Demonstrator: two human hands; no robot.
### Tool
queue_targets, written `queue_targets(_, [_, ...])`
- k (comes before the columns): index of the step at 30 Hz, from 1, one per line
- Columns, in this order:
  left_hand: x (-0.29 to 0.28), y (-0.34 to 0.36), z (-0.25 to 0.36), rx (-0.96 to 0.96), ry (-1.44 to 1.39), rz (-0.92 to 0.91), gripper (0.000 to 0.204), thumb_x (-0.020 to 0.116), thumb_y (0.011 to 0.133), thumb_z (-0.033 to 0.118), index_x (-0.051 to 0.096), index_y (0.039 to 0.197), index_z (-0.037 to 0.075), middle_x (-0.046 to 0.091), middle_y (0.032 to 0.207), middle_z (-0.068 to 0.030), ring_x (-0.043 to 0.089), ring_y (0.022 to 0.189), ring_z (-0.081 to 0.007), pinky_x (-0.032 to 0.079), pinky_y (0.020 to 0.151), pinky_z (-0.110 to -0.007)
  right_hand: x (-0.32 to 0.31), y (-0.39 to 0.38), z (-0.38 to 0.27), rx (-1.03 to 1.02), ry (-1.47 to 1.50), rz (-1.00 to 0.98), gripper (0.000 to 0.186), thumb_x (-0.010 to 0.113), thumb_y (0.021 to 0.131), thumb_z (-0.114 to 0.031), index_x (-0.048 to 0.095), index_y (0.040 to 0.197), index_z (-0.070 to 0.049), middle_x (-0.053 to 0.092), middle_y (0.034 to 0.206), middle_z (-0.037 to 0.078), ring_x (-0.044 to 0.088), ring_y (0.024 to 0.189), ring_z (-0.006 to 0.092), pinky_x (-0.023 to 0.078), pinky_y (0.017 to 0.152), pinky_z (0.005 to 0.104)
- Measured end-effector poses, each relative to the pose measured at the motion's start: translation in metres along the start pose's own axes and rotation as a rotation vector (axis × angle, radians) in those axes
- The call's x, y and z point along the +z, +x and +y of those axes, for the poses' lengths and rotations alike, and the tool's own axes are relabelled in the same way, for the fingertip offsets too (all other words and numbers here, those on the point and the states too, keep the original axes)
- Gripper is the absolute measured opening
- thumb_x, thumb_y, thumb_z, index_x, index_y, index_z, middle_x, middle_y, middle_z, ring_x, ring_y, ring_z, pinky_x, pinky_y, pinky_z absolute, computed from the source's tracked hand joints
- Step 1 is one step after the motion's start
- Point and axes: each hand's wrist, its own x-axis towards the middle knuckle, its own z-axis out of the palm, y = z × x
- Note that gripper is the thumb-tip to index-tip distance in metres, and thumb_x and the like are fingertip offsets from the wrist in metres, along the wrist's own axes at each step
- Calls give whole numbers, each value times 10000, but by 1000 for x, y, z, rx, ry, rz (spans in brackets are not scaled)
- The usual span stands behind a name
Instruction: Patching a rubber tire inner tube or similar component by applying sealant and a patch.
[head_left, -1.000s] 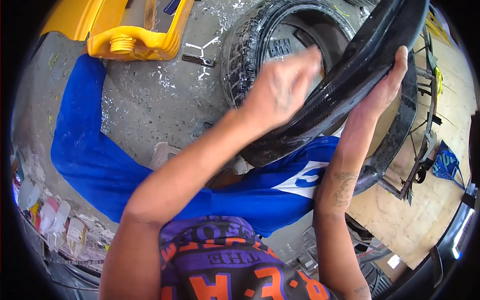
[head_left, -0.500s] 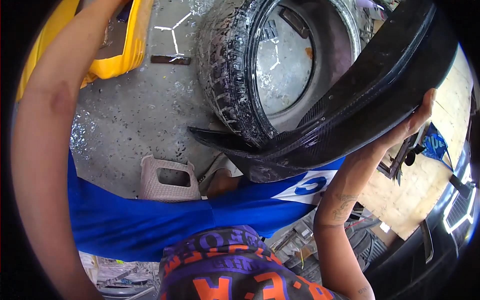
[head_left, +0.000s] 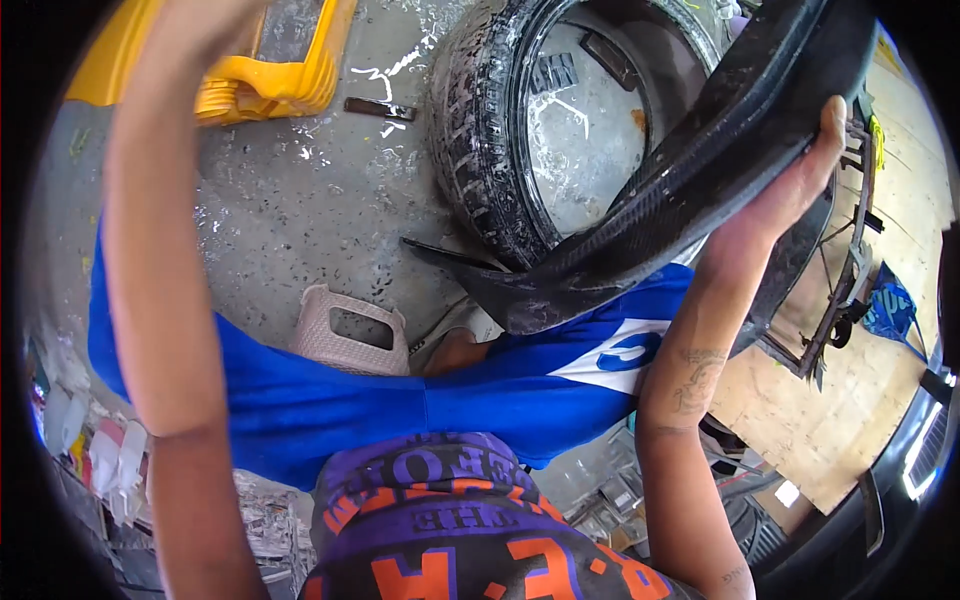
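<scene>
Apparent step: supporting curved black carbon-weave panel. Right hand, right of black rubber tyre, clasps it; left hand: grip indiscernible. Next move likely requires steadiness.

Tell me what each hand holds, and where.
Right hand: the black curved panel, by its right-side edge. Left hand: cannot be told, largely out of frame.
</scene>
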Motion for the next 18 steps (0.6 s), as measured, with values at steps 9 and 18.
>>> queue_targets(9, [138,-132,7,-173,-656,-290,157,772,838,126,674,816,6,760,1006,-86,710,909,-177,536,862,-337,-11,10,8,-108,23,72,458,623,1000,-410,654,1268,-40,738,1085,82,713,877,204,586,792,335])
queue_targets(18, [115,-128,43,-240,-677,-523,175,770,921,128,669,989,4,691,874,-25,607,741,-79,513,715,-268,-14,15,11,-118,36,62,413,625,1003,-402,679,1230,-61,744,1035,58,707,825,180,581,751,318])
